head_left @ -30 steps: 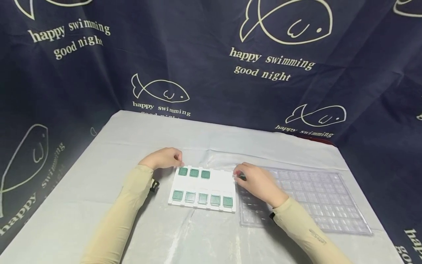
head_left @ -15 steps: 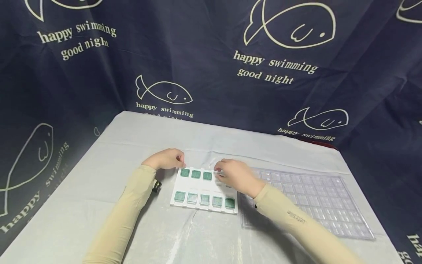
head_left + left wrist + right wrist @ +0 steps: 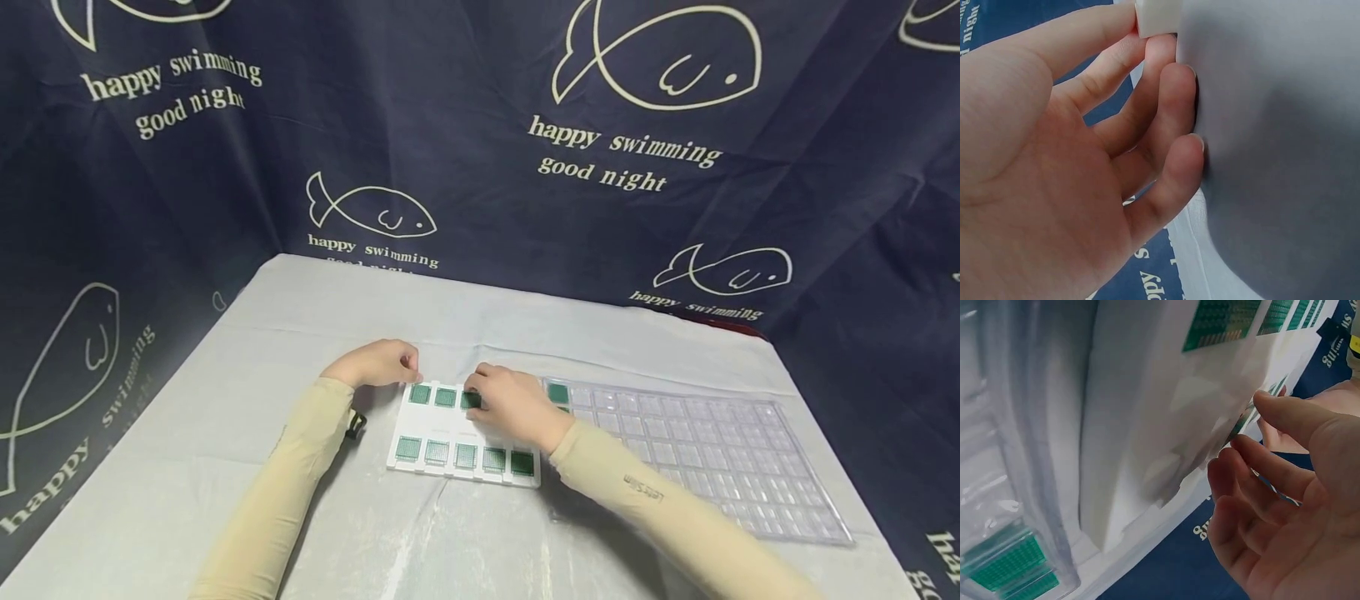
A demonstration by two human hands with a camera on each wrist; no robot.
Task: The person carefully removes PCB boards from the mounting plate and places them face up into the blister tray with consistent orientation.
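Observation:
A white holder (image 3: 431, 423) lies on the table with green circuit boards in two rows. My left hand (image 3: 378, 362) pinches the holder's far left corner (image 3: 1159, 17) between thumb and index finger; its other fingers rest against the tabletop. Above the holder's back row, my right hand (image 3: 517, 404) has thumb and index finger at opposite edges of the third green circuit board (image 3: 471, 400), which it pinches. Part of that board (image 3: 1239, 428) shows between the fingertips. Two more boards (image 3: 422, 394) sit left of it, and several (image 3: 465, 456) fill the front row.
A clear plastic compartment box (image 3: 720, 450) lies right of the holder, partly under the right forearm. Green boards (image 3: 1010, 565) sit in its far left compartments. A white cloth (image 3: 420, 308) covers the table; a dark blue printed curtain (image 3: 480, 150) hangs behind.
My right hand has moved left, from the gap between holder and box to the third back-row board. Boards in the box's far left corner have come into view. The left hand stays at the corner.

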